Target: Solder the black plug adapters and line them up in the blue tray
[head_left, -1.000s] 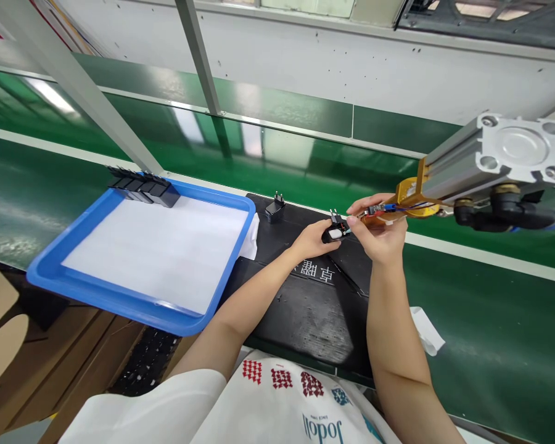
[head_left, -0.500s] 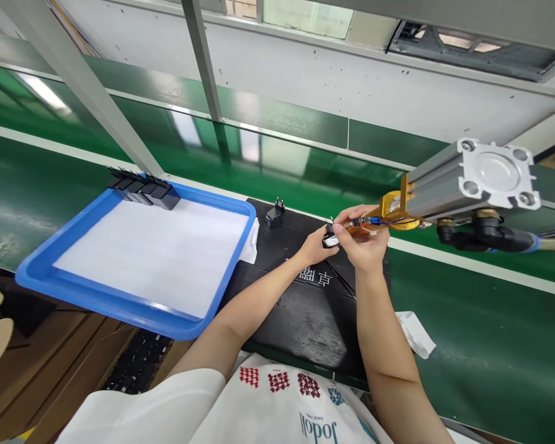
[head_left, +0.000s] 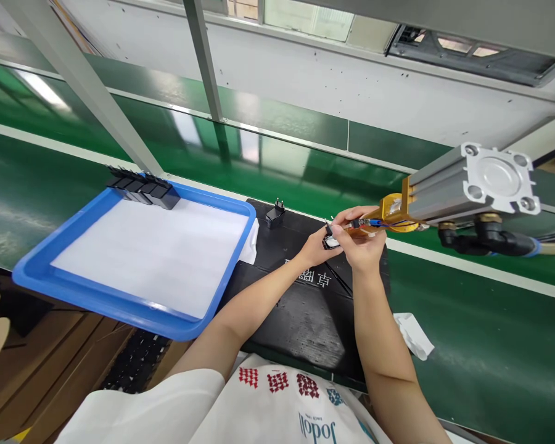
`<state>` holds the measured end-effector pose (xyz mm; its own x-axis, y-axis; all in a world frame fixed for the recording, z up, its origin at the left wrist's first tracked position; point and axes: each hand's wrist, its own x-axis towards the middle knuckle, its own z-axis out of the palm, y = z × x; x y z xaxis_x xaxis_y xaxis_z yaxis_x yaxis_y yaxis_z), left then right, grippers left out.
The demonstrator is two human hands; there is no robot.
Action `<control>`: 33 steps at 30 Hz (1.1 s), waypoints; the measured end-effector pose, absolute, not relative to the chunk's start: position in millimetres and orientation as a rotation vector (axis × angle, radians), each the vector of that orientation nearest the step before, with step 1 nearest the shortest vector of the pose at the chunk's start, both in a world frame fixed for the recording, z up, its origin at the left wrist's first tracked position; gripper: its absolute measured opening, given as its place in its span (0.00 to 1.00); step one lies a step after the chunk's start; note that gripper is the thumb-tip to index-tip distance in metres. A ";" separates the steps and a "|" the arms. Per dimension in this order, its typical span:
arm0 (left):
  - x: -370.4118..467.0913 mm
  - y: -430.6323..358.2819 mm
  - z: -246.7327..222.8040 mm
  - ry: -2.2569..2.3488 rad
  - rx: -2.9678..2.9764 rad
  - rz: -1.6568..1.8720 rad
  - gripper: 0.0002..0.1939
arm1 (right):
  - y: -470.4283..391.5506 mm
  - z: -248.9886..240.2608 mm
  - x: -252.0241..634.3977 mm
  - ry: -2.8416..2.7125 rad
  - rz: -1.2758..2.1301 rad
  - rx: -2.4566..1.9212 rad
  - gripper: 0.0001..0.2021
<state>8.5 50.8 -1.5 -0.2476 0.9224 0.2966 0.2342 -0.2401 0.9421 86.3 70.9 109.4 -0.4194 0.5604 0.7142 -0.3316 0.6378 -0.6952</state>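
Note:
Over the right part of the black mat [head_left: 300,320], my left hand [head_left: 315,248] is closed on a small black plug adapter [head_left: 329,239] with a white piece in it. My right hand [head_left: 363,246] touches the same adapter with thumb and fingertips, and its other fingers wrap round the gold-coloured front of a pneumatic tool [head_left: 398,209]. Wires with red and blue sleeves run from the tool above this hand. Another black plug adapter [head_left: 275,214] stands on the mat with its pins up, left of my hands.
A blue tray [head_left: 106,314] lined with white sheet lies at the left, with several black adapters [head_left: 143,188] along its back edge. White crumpled paper [head_left: 414,335] lies on the green surface at right. Metal posts rise behind. A hose leads off right.
The adapter and both hands have stayed almost in place, with my right hand and forearm shifted very slightly left. The pins of the held adapter lean a little more to the left.

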 end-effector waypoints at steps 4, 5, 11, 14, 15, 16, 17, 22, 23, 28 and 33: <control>4.1 49.8 2.2 1.550 1.396 1.467 0.22 | 73.1 106.7 88.4 -1.734 1.012 -0.132 0.13; 0.8 49.5 3.6 1.605 1.373 1.431 0.22 | 73.9 105.8 89.3 -1.732 1.019 -0.128 0.13; -34.9 44.0 14.0 1.865 1.320 1.144 0.24 | 78.8 107.7 97.0 -1.764 1.129 -0.138 0.11; -48.8 39.9 18.6 1.799 1.356 1.057 0.24 | 82.2 110.5 102.5 -1.806 1.142 -0.209 0.11; -50.7 39.3 19.5 1.774 1.364 1.048 0.22 | 83.3 110.8 104.3 -1.808 1.143 -0.235 0.12; -51.2 39.3 20.0 1.768 1.366 1.051 0.20 | 84.3 110.9 106.0 -1.808 1.146 -0.260 0.12; -50.4 40.0 20.1 1.780 1.367 1.068 0.17 | 85.1 110.8 107.5 -1.813 1.152 -0.282 0.13; -40.2 48.0 18.6 1.832 1.477 1.197 0.13 | 86.4 108.9 110.9 -1.831 1.197 -0.320 0.14; -39.0 48.6 18.8 1.832 1.519 1.190 0.15 | 86.4 108.6 111.1 -1.833 1.201 -0.316 0.14; -40.7 40.5 25.5 1.898 1.767 1.076 0.24 | 87.6 108.4 112.6 -1.874 1.166 -0.350 0.15; -45.9 31.8 38.8 1.867 1.928 0.933 0.17 | 92.7 109.2 114.5 -1.911 1.122 -0.350 0.13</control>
<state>-45.9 31.8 38.8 -0.0550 0.9690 0.2410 0.7747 -0.1109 0.6226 114.5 92.7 109.2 -0.5835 0.6071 0.5394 -0.1752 0.5545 -0.8136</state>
